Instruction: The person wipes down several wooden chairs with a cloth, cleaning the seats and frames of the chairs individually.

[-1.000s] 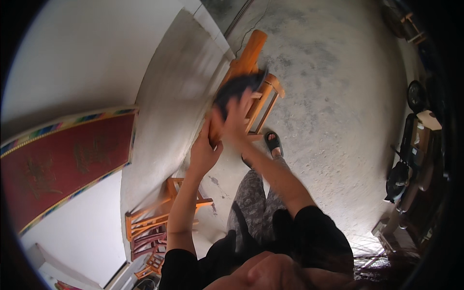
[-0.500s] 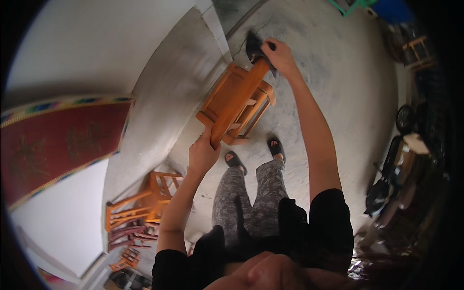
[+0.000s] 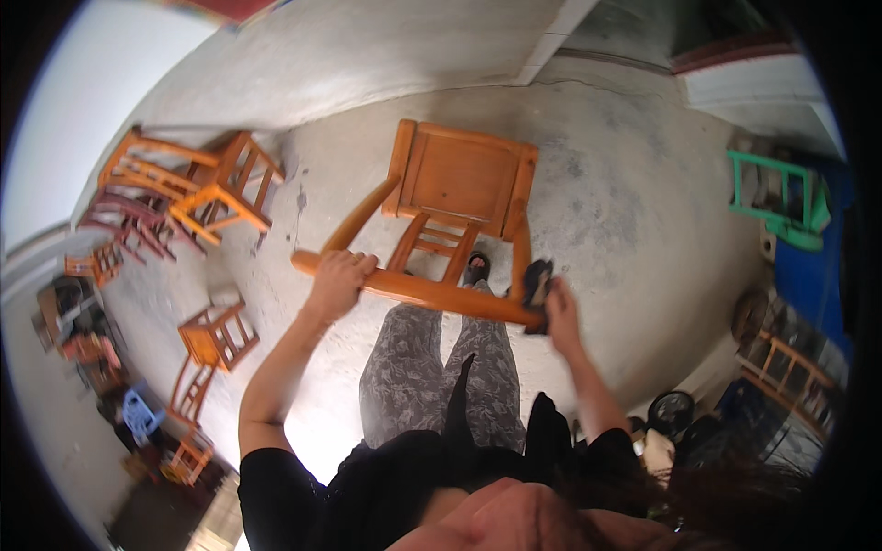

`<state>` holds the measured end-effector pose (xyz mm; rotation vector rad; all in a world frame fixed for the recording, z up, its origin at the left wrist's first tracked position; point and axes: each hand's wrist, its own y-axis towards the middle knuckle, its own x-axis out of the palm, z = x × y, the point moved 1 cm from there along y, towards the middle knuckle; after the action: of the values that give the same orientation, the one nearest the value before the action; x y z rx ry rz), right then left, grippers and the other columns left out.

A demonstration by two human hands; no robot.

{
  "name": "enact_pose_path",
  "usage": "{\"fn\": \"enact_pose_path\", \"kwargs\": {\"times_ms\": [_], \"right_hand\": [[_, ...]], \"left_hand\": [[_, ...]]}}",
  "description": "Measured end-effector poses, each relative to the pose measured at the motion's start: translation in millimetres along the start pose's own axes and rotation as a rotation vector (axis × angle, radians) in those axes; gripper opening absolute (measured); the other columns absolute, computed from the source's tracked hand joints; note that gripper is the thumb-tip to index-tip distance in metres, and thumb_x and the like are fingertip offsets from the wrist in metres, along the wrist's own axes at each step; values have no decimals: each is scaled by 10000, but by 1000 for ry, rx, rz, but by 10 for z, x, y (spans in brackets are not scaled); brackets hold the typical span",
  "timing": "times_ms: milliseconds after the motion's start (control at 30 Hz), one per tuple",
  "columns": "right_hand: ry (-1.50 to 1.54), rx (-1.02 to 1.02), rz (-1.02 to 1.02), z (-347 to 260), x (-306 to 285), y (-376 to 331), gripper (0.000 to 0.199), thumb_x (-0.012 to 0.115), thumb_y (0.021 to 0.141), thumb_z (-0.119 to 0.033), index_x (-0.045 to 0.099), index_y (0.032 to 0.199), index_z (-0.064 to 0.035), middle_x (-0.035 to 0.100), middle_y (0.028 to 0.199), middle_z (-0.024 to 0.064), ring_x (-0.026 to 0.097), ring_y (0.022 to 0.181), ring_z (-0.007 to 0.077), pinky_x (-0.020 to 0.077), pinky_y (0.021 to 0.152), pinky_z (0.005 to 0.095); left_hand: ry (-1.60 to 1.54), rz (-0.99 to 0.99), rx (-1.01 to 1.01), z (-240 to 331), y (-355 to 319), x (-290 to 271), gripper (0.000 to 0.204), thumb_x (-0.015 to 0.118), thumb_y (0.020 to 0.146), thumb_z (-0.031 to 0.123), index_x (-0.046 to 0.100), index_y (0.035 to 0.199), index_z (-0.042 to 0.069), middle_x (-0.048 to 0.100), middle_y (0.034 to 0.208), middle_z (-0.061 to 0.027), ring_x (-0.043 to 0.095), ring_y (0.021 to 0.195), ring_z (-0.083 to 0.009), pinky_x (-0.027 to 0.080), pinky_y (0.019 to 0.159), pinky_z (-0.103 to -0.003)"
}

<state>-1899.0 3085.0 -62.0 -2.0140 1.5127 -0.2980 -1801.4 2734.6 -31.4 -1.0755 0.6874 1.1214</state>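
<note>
A varnished orange-brown wooden chair (image 3: 470, 170) stands in front of me, its backrest towards me and its seat beyond. My left hand (image 3: 342, 283) is closed over the backrest's top rail (image 3: 432, 295), near the left end. At the right end of that rail my right hand (image 3: 562, 317) grips a dark cloth (image 3: 537, 286), which lies bunched against the wood. Part of the fingers is hidden behind the cloth and smeared by motion. Below the rail, the chair's slats (image 3: 435, 243) partly cover my feet.
To the left, an orange wooden chair (image 3: 225, 188) and dark red chairs (image 3: 138, 220) lie piled near the wall. Nearer on that side is another wooden chair (image 3: 213, 340). A green frame (image 3: 776, 197) stands far right, beside a blue surface (image 3: 808, 285). A wheel (image 3: 671, 412) shows at lower right.
My view has turned, so the chair now appears crosswise before me. The right hand and cloth, earlier at the rail's far end, now appear nearer, at its right end. Left hand still holds the rail.
</note>
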Motion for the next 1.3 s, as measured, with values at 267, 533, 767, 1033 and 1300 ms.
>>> {"fn": "enact_pose_path", "kwargs": {"times_ms": [267,533,767,1033,1300], "right_hand": [[53,26,-146,759,1400,-1333,134,386,899,-93,455,946,12,488,898,106,468,838,178,383,751,285],[-593,-691,-676,701,2094,-1673,159,457,846,-85,493,994,-41,465,1101,146,420,1103,286,329,845,382],[-580,-1046,-974,412,3144,-1132,227,545,795,-106,487,1001,-31,419,1222,139,319,1203,369,282,914,497],[-109,-887,-840,215,4425,20,287,457,869,-209,482,1125,-81,468,1158,139,403,1099,328,280,916,400],[154,-112,-770,473,4289,1073,201,452,883,-201,542,877,-21,549,787,84,531,726,189,420,634,285]], "left_hand": [[161,125,-40,-668,-782,54,60,473,745,104,504,791,81,545,784,-58,521,866,-215,368,876,-346],[-271,1034,-878,-715,-1853,908,372,488,849,170,408,1205,93,481,1145,-116,428,1119,-269,365,926,-358],[-2571,843,-515,-190,-1722,1461,633,240,906,533,414,1240,25,461,1231,-137,496,1077,-219,399,928,-336],[-1952,1149,-903,24,-1376,1289,467,411,910,334,307,1257,38,527,1062,-107,531,939,-179,442,800,-313],[-1562,1089,-1205,62,-1234,1091,445,579,796,41,345,1172,4,606,890,-101,576,802,-135,458,707,-247]]}}
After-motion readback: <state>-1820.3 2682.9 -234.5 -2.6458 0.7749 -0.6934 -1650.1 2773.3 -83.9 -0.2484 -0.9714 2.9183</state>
